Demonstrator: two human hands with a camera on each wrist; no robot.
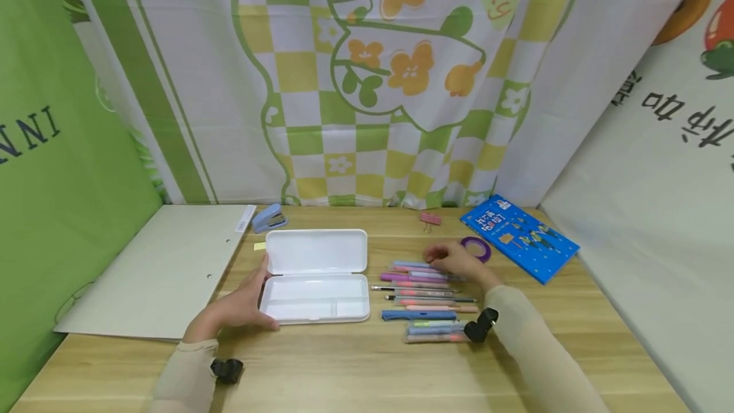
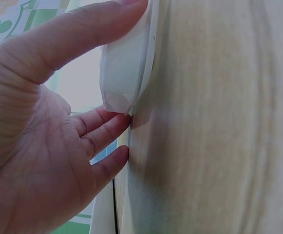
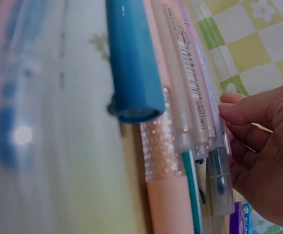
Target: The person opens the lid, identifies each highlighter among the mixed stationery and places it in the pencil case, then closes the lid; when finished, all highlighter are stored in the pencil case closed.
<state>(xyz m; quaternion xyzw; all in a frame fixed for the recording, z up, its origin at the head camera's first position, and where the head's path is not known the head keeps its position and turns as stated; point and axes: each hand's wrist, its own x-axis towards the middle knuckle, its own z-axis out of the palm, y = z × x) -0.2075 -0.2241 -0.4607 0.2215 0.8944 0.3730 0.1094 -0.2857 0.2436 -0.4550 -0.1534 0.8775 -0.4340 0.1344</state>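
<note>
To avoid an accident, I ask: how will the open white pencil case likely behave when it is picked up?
The white pencil case is probably light, since it looks empty. Its straight edges suggest stiffness. The open lid may swing, being hinged along one side.

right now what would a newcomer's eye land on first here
Probably the open white case on the wooden table, with the left hand at its left side. Next come the pens lined up to its right, with the right hand at their far end. The bright blue book also stands out at the table's far right.
</note>
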